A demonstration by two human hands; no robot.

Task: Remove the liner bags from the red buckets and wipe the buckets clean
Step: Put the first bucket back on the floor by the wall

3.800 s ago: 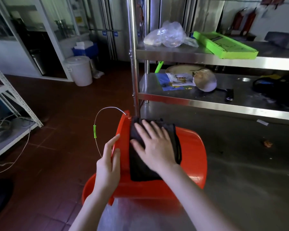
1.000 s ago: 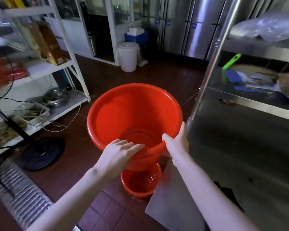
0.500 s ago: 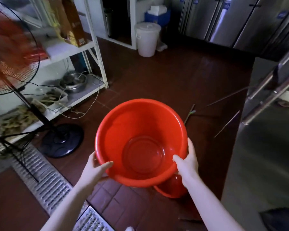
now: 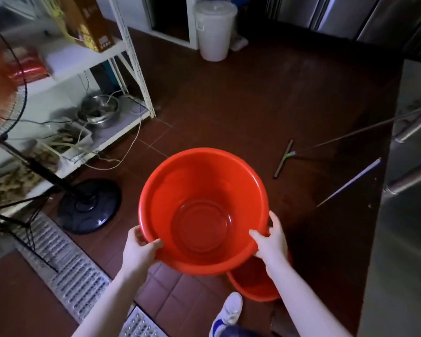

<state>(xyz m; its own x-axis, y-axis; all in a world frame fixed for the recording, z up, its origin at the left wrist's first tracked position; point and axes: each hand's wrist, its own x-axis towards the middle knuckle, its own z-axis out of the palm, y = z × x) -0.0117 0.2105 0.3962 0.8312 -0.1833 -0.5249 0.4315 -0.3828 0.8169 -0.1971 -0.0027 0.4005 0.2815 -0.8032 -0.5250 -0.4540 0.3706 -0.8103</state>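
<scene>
Red bucket (image 4: pixel 199 181) — mouth up, held between both hands above the tiled floor (image 4: pixel 229 105).
Fan base (image 4: pixel 90 205) — black, round, on the floor left of the left hand.
Second red bucket (image 4: pixel 255 285) — on the floor under the right wrist, partly hidden.
Left hand (image 4: pixel 137 251), right hand (image 4: pixel 271 242) — apart, each gripping the near rim, thumbs inside.

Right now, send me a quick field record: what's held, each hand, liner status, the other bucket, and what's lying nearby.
held: large red bucket, mouth up, lifted in both hands
left hand: grips near-left rim, thumb inside
right hand: grips near-right rim, thumb inside
liner: none visible; inside looks bare
second red bucket: on the tile floor, partly hidden beneath the held one
nearby: squeegee, fan base, drain grate
</scene>
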